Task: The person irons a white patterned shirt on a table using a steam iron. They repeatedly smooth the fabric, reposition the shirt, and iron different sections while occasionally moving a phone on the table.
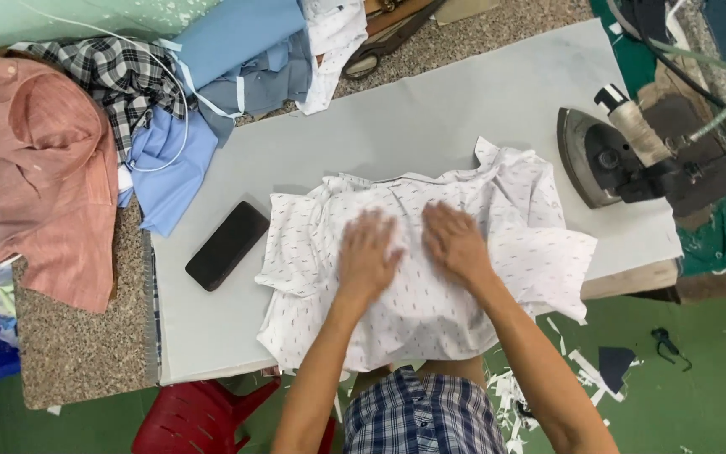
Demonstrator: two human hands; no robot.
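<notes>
Head camera: both hands lie flat, fingers spread, holding nothing, on a crumpled white patterned shirt (430,269) in the middle of the grey worktop (430,109). The left hand (369,252) and right hand (455,242) sit side by side. The iron (611,160) rests nearby; a sleeve dragged against it could scorch.
</notes>
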